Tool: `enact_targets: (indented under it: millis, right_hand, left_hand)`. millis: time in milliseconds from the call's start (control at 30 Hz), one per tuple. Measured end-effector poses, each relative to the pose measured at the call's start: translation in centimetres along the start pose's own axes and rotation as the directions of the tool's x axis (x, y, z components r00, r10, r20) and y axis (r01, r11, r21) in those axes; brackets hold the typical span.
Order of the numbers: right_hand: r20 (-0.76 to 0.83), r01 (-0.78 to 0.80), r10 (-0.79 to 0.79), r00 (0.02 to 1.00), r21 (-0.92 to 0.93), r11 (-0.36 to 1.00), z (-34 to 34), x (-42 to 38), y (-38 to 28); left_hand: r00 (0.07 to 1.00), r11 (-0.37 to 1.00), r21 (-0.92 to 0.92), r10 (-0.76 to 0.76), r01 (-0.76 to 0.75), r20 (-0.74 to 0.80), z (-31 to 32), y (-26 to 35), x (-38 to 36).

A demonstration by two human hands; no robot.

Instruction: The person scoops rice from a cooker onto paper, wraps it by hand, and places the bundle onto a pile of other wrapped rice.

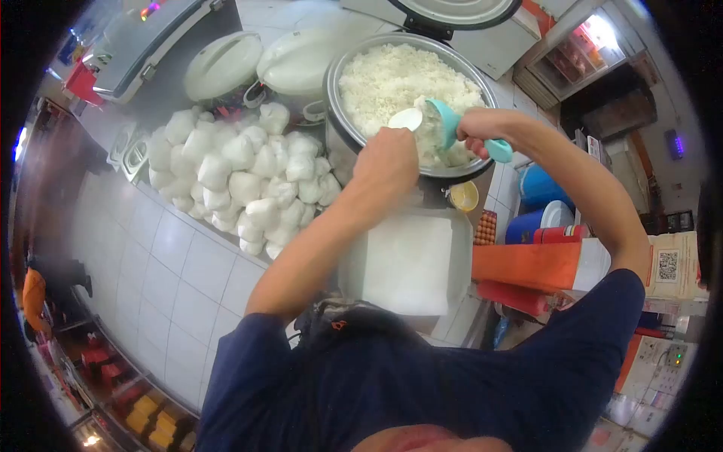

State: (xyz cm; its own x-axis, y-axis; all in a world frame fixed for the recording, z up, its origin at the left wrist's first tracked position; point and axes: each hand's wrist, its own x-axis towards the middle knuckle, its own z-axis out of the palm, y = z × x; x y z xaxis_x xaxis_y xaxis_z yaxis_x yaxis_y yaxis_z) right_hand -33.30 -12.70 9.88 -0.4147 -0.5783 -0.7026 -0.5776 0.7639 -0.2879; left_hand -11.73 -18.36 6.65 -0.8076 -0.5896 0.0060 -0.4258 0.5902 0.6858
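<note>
A large round rice cooker (334, 94) full of white cooked rice (395, 68) stands in front of me, its lid (459, 9) raised at the back. My right hand (482, 134) is closed around the handle of a teal scoop (444, 120), whose bowl is down in the rice near the right side. Close by, my left hand (388, 162) grips a white spoon (407, 119); its rounded end shows above my fingers, over the rice at the near rim. Its handle is hidden in my fist. White sheets (407, 264) lie in a shallow tray (461, 260) nearer my body.
Many white wrapped bundles (241, 162) are piled left of the cooker. Two pale lids (222, 66) and a large cooler box (169, 38) sit behind them. At right are a yellow cup (463, 197), eggs (484, 228), and blue containers (538, 184).
</note>
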Motion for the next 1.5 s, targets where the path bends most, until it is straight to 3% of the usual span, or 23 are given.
enact_targets:
  millis: [33,100,300,367,400,467,533,567,600,633,667,700,800,833,900,967,1033,1100,1233,1300,1333,1433,1500]
  right_hand:
    - [0.110,-0.100,0.069,0.992,0.303,0.948,0.1,1.0,0.0]
    - [0.370,-0.349,0.086,0.925,0.740,0.575,0.0,2.0,-0.3]
    - [0.199,-0.161,-0.075,0.977,0.923,0.349,0.1,1.9,1.8]
    - [-0.165,0.140,-0.039,0.986,0.660,0.738,0.2,0.6,2.1]
    - [-0.278,0.331,-0.296,0.914,0.086,0.940,-0.7,2.8,4.2]
    - [-0.431,0.169,-0.197,0.880,-0.104,0.980,-1.0,1.6,1.8]
    - [-0.729,0.301,-0.529,0.434,-0.436,0.848,0.7,7.6,2.9]
    - [-0.737,0.301,-0.521,0.430,-0.427,0.853,0.1,7.3,1.5]
    - [-0.513,0.219,-0.406,0.756,-0.386,0.896,-1.1,6.2,-0.5]
    - [-0.201,0.126,-0.216,0.955,-0.383,0.915,-2.0,5.1,-2.0]
    - [-0.172,0.120,-0.126,0.977,-0.048,0.992,-1.8,3.9,-1.9]
    - [-0.170,0.124,-0.131,0.977,-0.052,0.991,-1.5,4.1,-1.4]
    - [0.104,-0.012,-0.069,0.992,0.633,0.774,-0.5,3.6,-0.7]
    - [0.095,-0.008,-0.066,0.993,0.628,0.779,-0.2,3.2,-0.1]
    - [0.196,-0.110,-0.111,0.974,0.843,0.526,0.0,3.2,1.3]
    - [0.192,-0.124,-0.107,0.976,0.883,0.453,-0.1,2.8,2.2]
    - [0.143,-0.113,-0.262,0.954,0.985,0.128,-0.1,2.2,2.8]
    - [0.070,-0.072,-0.281,0.957,0.997,0.004,1.0,2.1,2.5]
    - [-0.062,-0.044,-0.375,0.925,0.963,-0.266,0.9,2.0,2.7]
    - [-0.082,-0.012,-0.406,0.910,0.975,-0.224,1.5,1.8,3.0]
    - [-0.099,0.025,-0.439,0.893,0.985,-0.170,1.6,1.6,2.9]
    - [-0.201,0.191,-0.261,0.944,0.980,-0.064,2.7,1.6,0.9]
    - [-0.222,0.202,-0.286,0.932,0.975,-0.096,2.8,1.6,1.4]
  left_hand:
    - [1.000,0.999,-0.036,-0.015,0.016,0.011,-0.3,0.3,0.2]
    - [0.999,0.998,-0.062,-0.004,0.002,-0.042,0.3,0.1,1.5]
    - [0.971,0.983,-0.127,0.105,-0.135,-0.216,-1.3,-1.4,4.8]
    - [0.923,0.988,-0.019,0.139,-0.156,-0.358,-3.7,-2.0,6.1]
    - [0.890,0.985,0.113,0.169,-0.133,-0.424,-4.8,-2.3,6.9]
    - [0.925,0.984,0.181,0.070,-0.001,-0.373,-6.4,-2.9,8.3]
    - [0.950,0.972,0.237,0.085,-0.011,-0.302,-4.9,-3.1,9.1]
    - [0.967,0.959,0.283,0.074,-0.002,-0.242,-4.1,-3.5,9.3]
    - [0.995,0.951,0.308,0.044,-0.015,-0.087,-3.4,-3.3,9.3]
    - [0.995,0.950,0.313,0.042,-0.011,-0.092,-2.9,-3.0,8.8]
    - [0.996,0.968,0.251,0.014,0.007,-0.083,-2.2,-2.7,7.9]
    - [0.997,0.983,0.184,-0.011,0.024,-0.076,-1.5,-2.4,7.4]
    - [0.991,0.999,0.024,-0.028,0.031,-0.130,0.9,-2.2,7.2]
    - [0.990,1.000,0.017,-0.022,0.024,-0.138,0.9,-1.9,7.2]
    - [0.996,0.999,-0.040,-0.023,0.020,-0.081,0.3,-1.1,7.5]
    - [0.991,0.989,-0.120,0.074,-0.087,-0.109,-0.2,-0.5,6.9]
    - [0.975,0.962,-0.192,0.168,-0.195,-0.148,0.0,-0.1,6.6]
    - [0.889,0.907,-0.165,0.319,-0.387,-0.329,1.2,0.6,6.4]
    - [0.802,0.872,-0.187,0.306,-0.452,-0.513,0.6,2.0,5.8]
    - [0.794,0.925,-0.162,0.195,-0.345,-0.575,-0.6,1.1,6.1]
    - [0.822,0.920,-0.048,0.323,-0.389,-0.470,0.1,0.3,7.0]
    - [0.795,0.869,-0.163,0.333,-0.468,-0.508,2.4,1.4,5.9]
    - [0.773,0.838,-0.157,0.387,-0.522,-0.502,2.4,1.8,5.5]
